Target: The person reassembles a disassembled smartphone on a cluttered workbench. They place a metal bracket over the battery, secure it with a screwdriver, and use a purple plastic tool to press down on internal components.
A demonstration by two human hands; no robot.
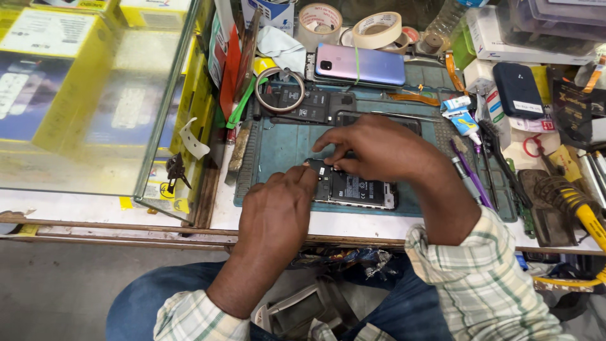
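a single head-worn camera looks steeply down from above the seated person, facing forward over their knees to the workbench edge. it sits close, so the blue work mat point(278, 145) fills the middle, with the glass case point(95, 95) at left and cluttered tools at right. no second view shares the scene.

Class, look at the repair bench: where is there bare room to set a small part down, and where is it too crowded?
Bare mat lies between the open phone under both hands and the dark parts above. The white bench edge below the mat is also free. Right of the mat, tools and boxes crowd; the back row holds tape rolls.
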